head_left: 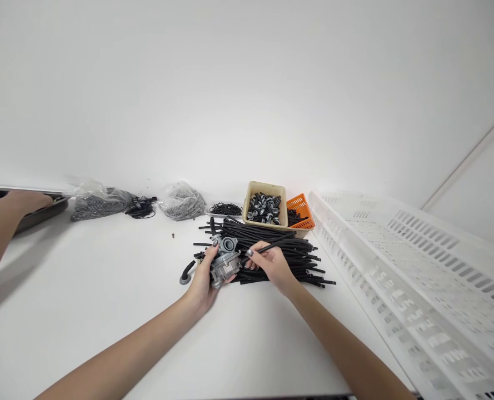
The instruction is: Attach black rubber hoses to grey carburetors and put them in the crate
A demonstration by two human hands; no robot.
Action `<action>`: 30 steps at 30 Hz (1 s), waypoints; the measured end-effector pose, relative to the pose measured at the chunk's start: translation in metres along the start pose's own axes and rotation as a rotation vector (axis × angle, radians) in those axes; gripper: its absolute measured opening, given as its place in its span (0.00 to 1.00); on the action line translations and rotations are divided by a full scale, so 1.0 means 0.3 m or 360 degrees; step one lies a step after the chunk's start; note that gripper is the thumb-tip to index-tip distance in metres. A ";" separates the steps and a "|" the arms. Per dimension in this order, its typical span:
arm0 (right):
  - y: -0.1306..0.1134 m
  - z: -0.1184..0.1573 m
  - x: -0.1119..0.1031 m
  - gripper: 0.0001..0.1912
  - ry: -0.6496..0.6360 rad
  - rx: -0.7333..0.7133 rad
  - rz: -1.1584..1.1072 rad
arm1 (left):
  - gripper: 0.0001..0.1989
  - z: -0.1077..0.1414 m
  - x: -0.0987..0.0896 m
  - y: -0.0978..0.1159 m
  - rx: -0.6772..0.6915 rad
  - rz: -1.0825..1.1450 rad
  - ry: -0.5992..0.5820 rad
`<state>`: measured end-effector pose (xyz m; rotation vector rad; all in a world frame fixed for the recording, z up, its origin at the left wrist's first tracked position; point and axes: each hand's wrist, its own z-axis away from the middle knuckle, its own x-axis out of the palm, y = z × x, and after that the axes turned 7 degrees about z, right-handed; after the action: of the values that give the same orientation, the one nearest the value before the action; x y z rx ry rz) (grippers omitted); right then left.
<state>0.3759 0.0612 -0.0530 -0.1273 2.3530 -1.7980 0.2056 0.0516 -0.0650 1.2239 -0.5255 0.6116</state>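
A silver metal carburetor (225,265) is held in my left hand (203,278), with the thumb across its upper side and fingertips showing beneath it. A curved black rubber piece (186,273) juts out at its left. Just right of the carburetor, my right hand (269,264) pinches a thin black tube (274,244); its near end points at the carburetor's right side, and whether they touch cannot be made out. Many more black tubes (305,266) lie in a loose pile behind and under both hands on the white table (167,355).
A cream bin (287,205) of black and silver parts and an orange basket (309,206) stand behind the pile. Plastic bags (182,201) and black rings (225,209) line the wall. White crates (380,266) fill the right. Another person's arm (5,222) reaches into a dark tray (49,211).
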 end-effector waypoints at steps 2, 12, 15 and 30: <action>0.004 0.008 0.015 0.16 -0.0117 0.0015 0.0002 | 0.13 0.005 0.006 0.005 -0.0027 0.0000 0.0031; 0.024 0.019 0.018 0.15 -0.0197 -0.0078 -0.0002 | 0.13 0.002 -0.002 -0.003 -0.0007 -0.0001 0.0052; 0.049 0.023 0.031 0.15 -0.0190 -0.0135 -0.0006 | 0.15 -0.006 -0.005 -0.007 0.0048 -0.0011 -0.0001; 0.095 0.054 0.099 0.05 0.0006 -0.0405 0.0277 | 0.18 0.005 0.002 -0.011 0.0474 -0.0028 0.0019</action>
<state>0.3511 0.0482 -0.0872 0.0470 2.5000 -1.4188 0.2082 0.0494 -0.0665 1.5027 -0.4226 0.6991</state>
